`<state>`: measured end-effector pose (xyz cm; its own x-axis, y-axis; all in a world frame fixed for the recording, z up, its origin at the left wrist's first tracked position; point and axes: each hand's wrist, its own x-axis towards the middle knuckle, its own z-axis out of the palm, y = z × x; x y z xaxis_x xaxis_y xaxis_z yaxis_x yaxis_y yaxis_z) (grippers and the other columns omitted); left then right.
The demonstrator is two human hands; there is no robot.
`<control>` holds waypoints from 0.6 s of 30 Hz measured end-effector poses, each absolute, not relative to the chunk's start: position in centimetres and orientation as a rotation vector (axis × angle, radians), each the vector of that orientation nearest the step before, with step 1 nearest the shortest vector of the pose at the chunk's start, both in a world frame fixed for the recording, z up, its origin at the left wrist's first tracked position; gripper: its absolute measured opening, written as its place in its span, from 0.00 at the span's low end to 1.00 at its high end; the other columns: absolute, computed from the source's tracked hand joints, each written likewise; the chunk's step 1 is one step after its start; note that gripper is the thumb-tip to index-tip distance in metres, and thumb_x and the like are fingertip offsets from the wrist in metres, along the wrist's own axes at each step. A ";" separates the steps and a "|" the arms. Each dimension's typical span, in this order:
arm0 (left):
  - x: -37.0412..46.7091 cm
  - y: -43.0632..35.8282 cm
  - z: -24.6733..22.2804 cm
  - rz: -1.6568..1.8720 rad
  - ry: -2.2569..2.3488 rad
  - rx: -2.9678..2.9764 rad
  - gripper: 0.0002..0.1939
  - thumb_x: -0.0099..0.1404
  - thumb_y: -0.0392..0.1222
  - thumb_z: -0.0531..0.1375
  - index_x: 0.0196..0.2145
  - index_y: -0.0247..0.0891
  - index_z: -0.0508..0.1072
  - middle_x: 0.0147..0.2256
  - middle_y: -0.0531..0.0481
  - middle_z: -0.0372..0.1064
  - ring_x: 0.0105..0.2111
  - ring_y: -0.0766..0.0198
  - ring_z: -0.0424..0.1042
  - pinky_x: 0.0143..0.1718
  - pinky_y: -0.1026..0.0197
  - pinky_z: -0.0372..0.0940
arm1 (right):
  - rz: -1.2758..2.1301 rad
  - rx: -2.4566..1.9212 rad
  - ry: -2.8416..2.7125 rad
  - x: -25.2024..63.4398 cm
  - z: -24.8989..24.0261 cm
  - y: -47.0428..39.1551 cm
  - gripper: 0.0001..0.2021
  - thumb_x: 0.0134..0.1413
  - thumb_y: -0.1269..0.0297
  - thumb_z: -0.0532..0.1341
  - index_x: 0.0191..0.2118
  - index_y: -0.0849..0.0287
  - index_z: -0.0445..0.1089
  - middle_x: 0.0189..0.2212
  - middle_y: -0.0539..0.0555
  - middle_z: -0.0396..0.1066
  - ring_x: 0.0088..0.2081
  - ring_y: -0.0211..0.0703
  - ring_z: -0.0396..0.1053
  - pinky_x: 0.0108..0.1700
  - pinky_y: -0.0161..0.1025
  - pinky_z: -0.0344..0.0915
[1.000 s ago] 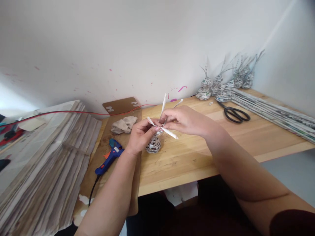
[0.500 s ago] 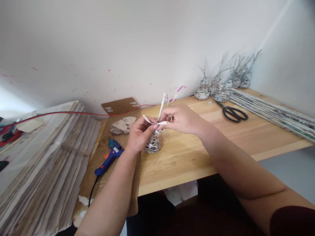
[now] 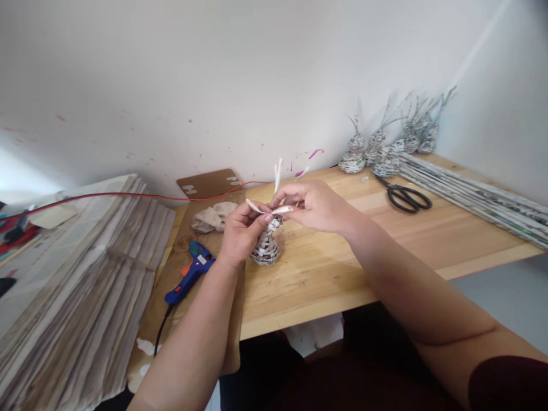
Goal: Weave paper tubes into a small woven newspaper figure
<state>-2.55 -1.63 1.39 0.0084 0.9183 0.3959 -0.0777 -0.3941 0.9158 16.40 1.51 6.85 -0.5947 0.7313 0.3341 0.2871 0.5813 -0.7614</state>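
Note:
A small gourd-shaped woven paper piece (image 3: 265, 250) stands on the wooden table, with white rolled-paper strips (image 3: 278, 173) sticking up from its top. My left hand (image 3: 242, 231) is closed round the neck of the piece, its thumb pressing where the strips cross. My right hand (image 3: 314, 205) pinches a paper strip (image 3: 282, 210) at the top, fingers bent over it. Part of the woven neck is hidden behind my fingers.
Left of my hands a blue glue gun (image 3: 190, 274) lies on a brown board (image 3: 231, 337), near a crumpled cloth (image 3: 214, 218). A newspaper stack (image 3: 98, 274) fills the left. Black scissors (image 3: 409, 198), paper rolls (image 3: 471, 194) and several woven gourds (image 3: 353, 154) lie at right.
The upright strips have shifted slightly left, and more of the woven neck shows below my fingers. Both hands stay almost in the same place.

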 end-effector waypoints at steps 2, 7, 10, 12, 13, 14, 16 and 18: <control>-2.5 -1.6 1.3 1.542 0.919 1.459 0.14 0.55 0.46 0.72 0.31 0.37 0.75 0.28 0.51 0.76 0.28 0.65 0.75 0.31 0.65 0.68 | 0.862 -0.799 -2.182 16.4 6.7 1.7 0.06 0.57 0.67 0.63 0.38 0.61 0.77 0.23 0.49 0.71 0.24 0.34 0.61 0.29 0.35 0.52; -2.3 -1.6 1.3 1.553 0.895 1.497 0.13 0.54 0.44 0.73 0.30 0.37 0.75 0.28 0.52 0.76 0.28 0.67 0.75 0.31 0.66 0.68 | 0.728 -0.761 -2.336 16.9 7.3 1.7 0.07 0.55 0.72 0.61 0.36 0.62 0.78 0.25 0.51 0.73 0.26 0.35 0.62 0.31 0.35 0.52; -2.3 -1.6 1.3 1.532 0.882 1.524 0.12 0.54 0.44 0.73 0.30 0.37 0.76 0.28 0.52 0.76 0.28 0.66 0.75 0.32 0.66 0.69 | 0.697 -0.710 -2.406 17.1 7.6 1.7 0.08 0.56 0.73 0.60 0.35 0.62 0.77 0.25 0.50 0.72 0.26 0.34 0.61 0.31 0.35 0.52; -2.3 -1.7 1.3 1.528 0.872 1.532 0.11 0.55 0.43 0.73 0.30 0.37 0.76 0.28 0.52 0.76 0.28 0.67 0.75 0.31 0.66 0.68 | 0.743 -0.717 -2.412 17.2 7.6 1.7 0.08 0.58 0.72 0.59 0.35 0.62 0.78 0.24 0.49 0.73 0.25 0.34 0.62 0.30 0.34 0.52; -2.3 -1.7 1.2 1.527 0.863 1.536 0.10 0.56 0.43 0.72 0.30 0.37 0.76 0.28 0.52 0.76 0.28 0.67 0.74 0.31 0.66 0.68 | 0.784 -0.727 -2.411 17.2 7.6 1.7 0.09 0.58 0.71 0.59 0.35 0.62 0.78 0.23 0.49 0.73 0.25 0.33 0.63 0.30 0.34 0.52; -2.3 -1.7 1.2 1.526 0.855 1.542 0.10 0.56 0.43 0.72 0.30 0.37 0.76 0.28 0.52 0.76 0.28 0.67 0.74 0.31 0.66 0.68 | 0.838 -0.742 -2.409 17.2 7.6 1.8 0.09 0.59 0.71 0.59 0.35 0.62 0.78 0.23 0.49 0.73 0.24 0.33 0.63 0.29 0.34 0.52; -2.4 -1.7 1.0 1.522 0.849 1.557 0.10 0.55 0.42 0.73 0.30 0.37 0.76 0.28 0.52 0.76 0.28 0.67 0.74 0.31 0.67 0.68 | 0.966 -0.787 -2.403 17.3 7.6 1.8 0.08 0.58 0.70 0.59 0.36 0.62 0.78 0.22 0.49 0.73 0.23 0.34 0.66 0.29 0.33 0.55; -2.5 -1.6 0.9 1.521 0.852 1.561 0.11 0.55 0.43 0.73 0.31 0.37 0.77 0.29 0.52 0.76 0.29 0.67 0.75 0.33 0.66 0.68 | 1.070 -0.841 -2.386 17.3 7.7 1.8 0.08 0.58 0.69 0.60 0.37 0.61 0.77 0.21 0.48 0.73 0.24 0.35 0.69 0.29 0.32 0.58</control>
<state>-2.48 -1.59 0.87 0.0587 0.8790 0.4732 -0.0550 -0.4705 0.8807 17.27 1.79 7.69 -0.7428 0.6613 0.1045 0.3616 0.5277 -0.7686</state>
